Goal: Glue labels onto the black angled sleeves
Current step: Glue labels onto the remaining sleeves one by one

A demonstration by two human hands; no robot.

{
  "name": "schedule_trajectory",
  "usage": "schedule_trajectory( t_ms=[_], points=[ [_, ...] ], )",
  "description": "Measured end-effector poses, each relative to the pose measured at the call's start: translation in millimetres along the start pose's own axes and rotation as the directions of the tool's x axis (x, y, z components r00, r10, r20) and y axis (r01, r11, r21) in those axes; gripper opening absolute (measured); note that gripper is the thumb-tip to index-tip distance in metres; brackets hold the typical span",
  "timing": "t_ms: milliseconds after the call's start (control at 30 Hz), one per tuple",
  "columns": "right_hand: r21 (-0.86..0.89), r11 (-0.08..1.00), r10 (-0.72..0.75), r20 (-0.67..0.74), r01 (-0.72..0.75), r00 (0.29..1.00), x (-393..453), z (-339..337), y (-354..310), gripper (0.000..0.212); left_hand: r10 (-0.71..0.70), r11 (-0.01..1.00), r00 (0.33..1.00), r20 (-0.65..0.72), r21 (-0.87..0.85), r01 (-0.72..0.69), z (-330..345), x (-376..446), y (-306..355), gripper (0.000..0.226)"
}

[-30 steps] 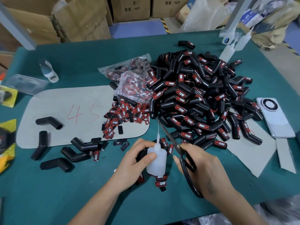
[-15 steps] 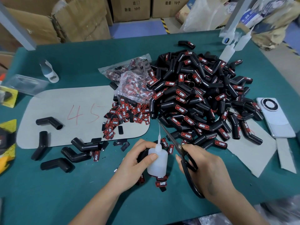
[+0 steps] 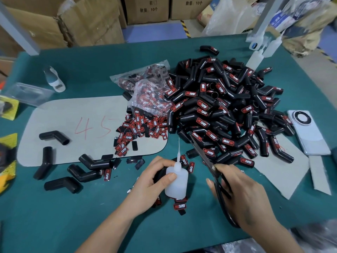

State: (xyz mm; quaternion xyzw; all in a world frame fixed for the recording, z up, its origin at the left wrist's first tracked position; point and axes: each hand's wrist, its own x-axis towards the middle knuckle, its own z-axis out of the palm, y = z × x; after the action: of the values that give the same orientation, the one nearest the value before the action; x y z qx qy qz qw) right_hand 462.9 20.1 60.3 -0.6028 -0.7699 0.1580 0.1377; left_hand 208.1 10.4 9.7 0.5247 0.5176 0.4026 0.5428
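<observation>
even bright light, soft shadows, edges warped and blurred.

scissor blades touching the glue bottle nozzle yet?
Apart. The head view shows teal table between the scissors blades, held in the right hand, and the thin nozzle of the glue bottle, gripped by the left hand.

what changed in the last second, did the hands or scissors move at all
Barely anything. The right hand swung the scissors a touch, so the blade tips now sit slightly farther from the nozzle of the glue bottle. The left hand holds that bottle upright as before. The sleeve pile, loose labels and phone stayed put.
</observation>
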Motion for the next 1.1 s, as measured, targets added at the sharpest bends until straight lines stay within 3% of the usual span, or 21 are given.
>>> schedule_trajectory(
  t_ms=[267,1100],
  points=[
    [0.019,0.996,-0.081,-0.062,0.083,0.995,2.4,3.1,-11.2,0.025,0.017,1.000,0.999,0.029,0.021,-0.018,1.9,-1.1,1.4,0.019],
    [-0.015,0.996,-0.093,-0.095,0.092,0.991,6.0,5.0,-14.9,0.025,0.040,0.999,0.999,0.031,0.021,-0.041,1.9,-1.0,2.3,0.015]
  ],
)
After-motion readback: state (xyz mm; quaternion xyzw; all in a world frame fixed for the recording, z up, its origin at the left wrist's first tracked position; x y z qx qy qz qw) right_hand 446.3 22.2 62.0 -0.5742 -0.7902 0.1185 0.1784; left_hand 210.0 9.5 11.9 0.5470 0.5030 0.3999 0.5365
